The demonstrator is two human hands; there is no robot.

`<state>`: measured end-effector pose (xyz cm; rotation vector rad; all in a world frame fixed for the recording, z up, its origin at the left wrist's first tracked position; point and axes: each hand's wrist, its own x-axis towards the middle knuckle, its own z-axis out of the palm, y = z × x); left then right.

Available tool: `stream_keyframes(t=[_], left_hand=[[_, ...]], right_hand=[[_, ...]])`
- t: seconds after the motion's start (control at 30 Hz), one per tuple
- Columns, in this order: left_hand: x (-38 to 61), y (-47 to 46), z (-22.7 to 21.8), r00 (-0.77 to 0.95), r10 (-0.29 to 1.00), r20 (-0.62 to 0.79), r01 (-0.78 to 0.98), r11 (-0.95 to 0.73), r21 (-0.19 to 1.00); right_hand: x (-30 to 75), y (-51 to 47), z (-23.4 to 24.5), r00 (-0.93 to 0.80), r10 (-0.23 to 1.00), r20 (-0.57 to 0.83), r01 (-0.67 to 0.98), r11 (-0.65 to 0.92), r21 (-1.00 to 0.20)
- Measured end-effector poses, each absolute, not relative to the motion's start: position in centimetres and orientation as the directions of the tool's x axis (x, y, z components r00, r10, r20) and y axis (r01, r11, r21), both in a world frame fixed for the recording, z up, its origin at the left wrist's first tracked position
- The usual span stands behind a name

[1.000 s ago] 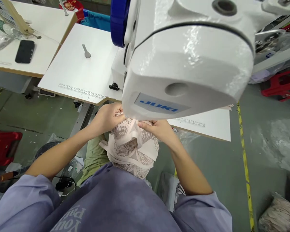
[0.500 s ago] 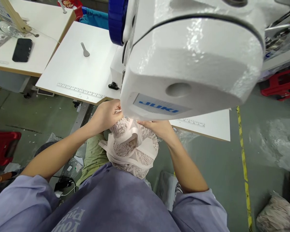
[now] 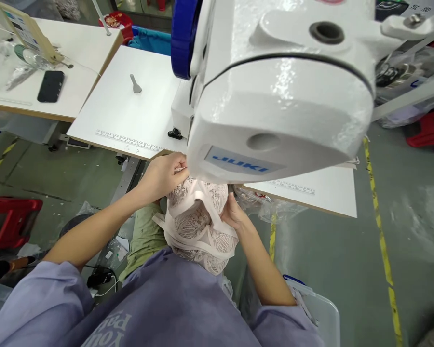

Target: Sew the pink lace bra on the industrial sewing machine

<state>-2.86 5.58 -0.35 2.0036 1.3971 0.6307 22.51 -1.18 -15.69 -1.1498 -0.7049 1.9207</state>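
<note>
Fingers of the left hand point(image 3: 162, 174) are pinching together on the upper edge of a pale pink lace garment point(image 3: 198, 224), right where the cloth is running under the front of the white JUKI sewing machine point(image 3: 275, 106). The right hand point(image 3: 233, 214) is lying against the garment's right side, lower down, its fingers curling onto the lace; whether they are gripping it or only pressing on it cannot be told, since the machine head is hiding the fingertips. The garment is bunching between the two hands and hanging down over the person's lap, just in front of the lilac shirt point(image 3: 173, 303).

Behind the hands, the white machine table point(image 3: 130, 111) is carrying a printed ruler strip point(image 3: 126, 140) along its near edge and a small grey lever-shaped piece point(image 3: 135, 84) farther back. On a neighbouring table point(image 3: 75, 48) to the left, a black phone point(image 3: 51, 86) is lying flat. A red stool point(image 3: 10, 221) is standing on the green floor at far left.
</note>
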Motion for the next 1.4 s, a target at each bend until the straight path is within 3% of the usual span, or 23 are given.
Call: stream_keyframes(t=[0.1, 0.4, 0.53, 0.73, 0.8, 0.9, 1.0, 1.13, 1.23, 1.4], left_hand=[[-2.6, 5.3, -0.2, 0.312, 0.947, 0.077, 0.665, -0.276, 0.694], [-2.4, 4.6, 0.1, 0.325, 0.945, 0.037, 0.709, -0.269, 0.652], [-3.1, 4.1, 0.5, 0.321, 0.946, 0.028, 0.735, -0.268, 0.623], [-2.8, 0.0, 1.5, 0.328, 0.878, 0.348, 0.7, -0.473, 0.535], [-1.7, -2.2, 2.2, 0.421, 0.752, 0.507, 0.572, -0.654, 0.496], [0.2, -4.8, 3.2, 0.603, 0.508, 0.615, 0.322, -0.86, 0.395], [0.8, -5.1, 3.6, 0.749, 0.544, 0.377, 0.354, -0.811, 0.466], [-0.9, -2.8, 2.3, 0.611, 0.79, -0.053, 0.581, -0.402, 0.708], [-2.0, -0.7, 0.8, 0.427, 0.901, -0.077, 0.549, -0.191, 0.814], [-1.4, 1.9, -1.0, 0.202, 0.979, 0.022, 0.595, -0.141, 0.791]], right_hand=[[23.5, -2.3, -16.5, -0.319, 0.788, -0.527, -0.376, -0.615, -0.693], [25.4, -2.3, -15.3, -0.098, 0.812, -0.575, -0.478, -0.545, -0.689], [26.7, -2.1, -13.4, -0.012, 0.856, -0.517, -0.46, -0.463, -0.758], [28.8, -3.7, -8.2, 0.203, 0.931, -0.304, -0.306, -0.235, -0.923], [27.8, -4.8, -5.7, 0.133, 0.966, -0.222, -0.183, -0.196, -0.963], [24.6, -6.4, -1.9, -0.256, 0.962, -0.092, 0.088, -0.072, -0.993], [21.2, -6.7, 0.8, -0.546, 0.838, -0.016, 0.242, 0.14, -0.96], [19.7, -4.9, 0.9, -0.428, 0.902, -0.05, 0.304, 0.091, -0.948], [19.8, -2.6, -0.8, -0.244, 0.963, -0.11, 0.37, -0.013, -0.929], [19.6, 0.2, -3.2, -0.146, 0.981, -0.129, 0.347, -0.071, -0.935]])
